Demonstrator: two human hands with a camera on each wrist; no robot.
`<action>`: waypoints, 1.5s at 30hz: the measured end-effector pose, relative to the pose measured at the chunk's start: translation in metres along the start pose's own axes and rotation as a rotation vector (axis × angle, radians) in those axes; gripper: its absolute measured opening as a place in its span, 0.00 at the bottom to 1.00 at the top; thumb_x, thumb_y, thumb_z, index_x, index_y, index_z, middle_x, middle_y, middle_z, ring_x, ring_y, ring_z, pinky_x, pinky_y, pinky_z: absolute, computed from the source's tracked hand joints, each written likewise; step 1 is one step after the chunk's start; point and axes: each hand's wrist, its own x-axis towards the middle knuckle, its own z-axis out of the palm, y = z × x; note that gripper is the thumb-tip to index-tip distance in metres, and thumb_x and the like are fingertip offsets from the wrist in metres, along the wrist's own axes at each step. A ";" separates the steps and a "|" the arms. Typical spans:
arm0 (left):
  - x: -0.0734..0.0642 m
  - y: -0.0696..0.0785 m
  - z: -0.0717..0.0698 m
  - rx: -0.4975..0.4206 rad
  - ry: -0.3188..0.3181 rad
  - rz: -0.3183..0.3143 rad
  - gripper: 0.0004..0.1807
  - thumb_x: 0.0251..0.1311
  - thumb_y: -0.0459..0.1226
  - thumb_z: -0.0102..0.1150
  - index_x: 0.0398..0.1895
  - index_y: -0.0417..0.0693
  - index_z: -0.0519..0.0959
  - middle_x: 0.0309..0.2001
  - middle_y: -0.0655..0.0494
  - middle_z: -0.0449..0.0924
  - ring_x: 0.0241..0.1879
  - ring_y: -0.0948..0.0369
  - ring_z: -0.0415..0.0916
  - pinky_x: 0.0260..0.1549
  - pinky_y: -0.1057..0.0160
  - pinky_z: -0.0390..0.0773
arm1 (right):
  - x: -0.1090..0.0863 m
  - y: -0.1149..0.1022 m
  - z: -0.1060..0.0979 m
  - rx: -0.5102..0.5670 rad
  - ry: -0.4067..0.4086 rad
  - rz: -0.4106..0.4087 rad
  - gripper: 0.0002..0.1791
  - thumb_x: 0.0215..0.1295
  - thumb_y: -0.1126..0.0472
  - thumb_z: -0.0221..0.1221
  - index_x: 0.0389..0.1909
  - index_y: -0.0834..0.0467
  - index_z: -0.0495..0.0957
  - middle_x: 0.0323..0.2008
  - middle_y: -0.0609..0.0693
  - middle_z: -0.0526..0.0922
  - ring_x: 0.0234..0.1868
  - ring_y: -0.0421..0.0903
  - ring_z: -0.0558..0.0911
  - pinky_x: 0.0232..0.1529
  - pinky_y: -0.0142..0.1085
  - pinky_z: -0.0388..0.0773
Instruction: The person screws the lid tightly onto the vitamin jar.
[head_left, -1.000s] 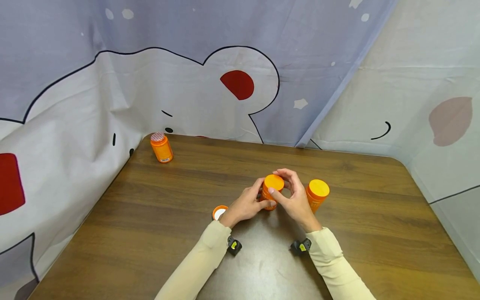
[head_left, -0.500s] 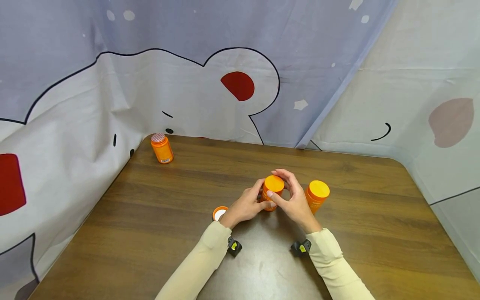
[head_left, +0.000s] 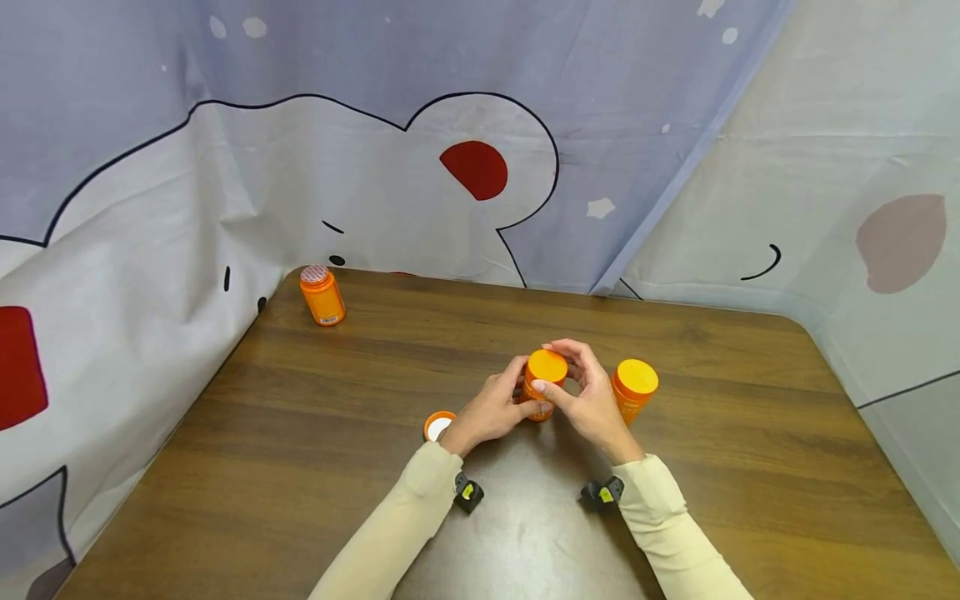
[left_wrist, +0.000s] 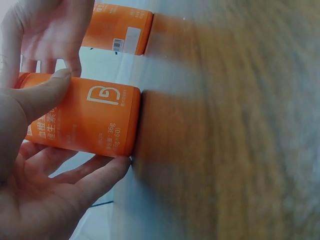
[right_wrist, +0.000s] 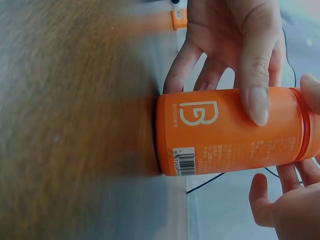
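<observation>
An orange pill bottle with a yellow-orange screw cap stands upright on the table between both hands. My left hand grips the bottle's body, its thumb across the front and its fingers around the far side, as the left wrist view shows. My right hand holds the cap at the top, thumb at the near edge and fingers behind it. In the right wrist view a seam shows between the cap and the bottle. A loose cap, white inside, lies beside my left wrist.
A second capped bottle stands just right of my right hand. At the table's far left corner stands an uncapped bottle with a patterned seal on top. A printed curtain hangs along the back and sides of the wooden table.
My right thumb has shifted slightly against the cap's near edge. Both hands and the bottle otherwise stay in place.
</observation>
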 end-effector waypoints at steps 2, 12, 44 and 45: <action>0.000 0.001 0.002 -0.008 0.017 0.003 0.33 0.54 0.41 0.63 0.61 0.52 0.61 0.53 0.54 0.74 0.50 0.62 0.73 0.50 0.62 0.72 | -0.001 0.000 0.000 -0.008 0.014 0.001 0.29 0.51 0.75 0.63 0.54 0.71 0.63 0.53 0.67 0.71 0.51 0.59 0.72 0.50 0.37 0.69; 0.000 0.008 0.006 0.051 0.112 -0.014 0.27 0.51 0.40 0.65 0.53 0.47 0.65 0.46 0.51 0.77 0.42 0.60 0.75 0.45 0.60 0.75 | -0.001 0.000 0.006 -0.060 0.092 -0.026 0.28 0.48 0.74 0.65 0.49 0.72 0.61 0.50 0.66 0.73 0.50 0.58 0.74 0.52 0.35 0.69; 0.003 0.011 0.006 0.073 0.147 -0.069 0.27 0.47 0.40 0.69 0.50 0.47 0.69 0.43 0.54 0.80 0.41 0.61 0.76 0.45 0.60 0.74 | 0.000 0.023 0.004 0.154 0.107 0.063 0.39 0.47 0.74 0.65 0.56 0.64 0.51 0.52 0.65 0.75 0.57 0.51 0.71 0.59 0.34 0.62; 0.003 0.011 0.006 0.080 0.151 -0.070 0.27 0.46 0.40 0.69 0.49 0.47 0.69 0.43 0.54 0.80 0.40 0.61 0.76 0.45 0.60 0.74 | 0.000 0.025 0.005 0.157 0.118 0.066 0.40 0.46 0.74 0.66 0.56 0.65 0.50 0.52 0.64 0.75 0.57 0.49 0.72 0.58 0.32 0.63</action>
